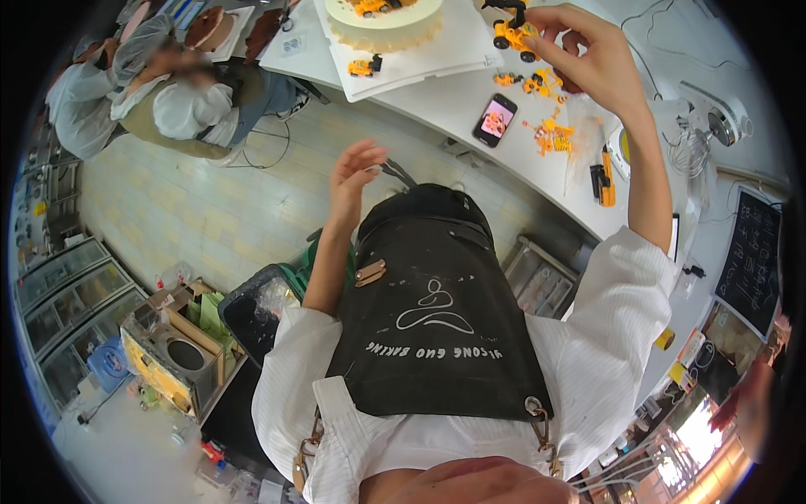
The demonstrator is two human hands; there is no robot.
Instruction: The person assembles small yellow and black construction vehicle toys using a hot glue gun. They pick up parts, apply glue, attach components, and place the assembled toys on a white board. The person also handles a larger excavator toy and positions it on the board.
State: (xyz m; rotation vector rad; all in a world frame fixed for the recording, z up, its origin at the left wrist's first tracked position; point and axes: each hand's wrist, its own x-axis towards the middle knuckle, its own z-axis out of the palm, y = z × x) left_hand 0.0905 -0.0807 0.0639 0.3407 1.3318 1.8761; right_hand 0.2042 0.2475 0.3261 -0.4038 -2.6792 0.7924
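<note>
My right hand (pixel 588 59) pinches a yellow toy construction vehicle (pixel 509 38) with black wheels between thumb and fingers, at the far right of the white table. My left hand (pixel 357 170) is off the table in front of my apron, its fingers apart and nothing in it. To the left of the held toy stands a round, pale cream cake (pixel 384 25) on a white board (pixel 457 63). One toy digger (pixel 374 7) sits on the cake's top; a small yellow toy loader (pixel 364 66) rests on the board. Smaller yellow toy vehicles (pixel 544 83) lie under my right hand.
A phone (pixel 495 120) showing a picture lies near the table edge, with orange toy pieces (pixel 550 134) and a yellow-and-black tool (pixel 604 179) beyond. A whisk (pixel 690 158) is at the right. Two people (pixel 180 105) in hair covers are at the upper left; a black bin (pixel 262 304) stands at my left.
</note>
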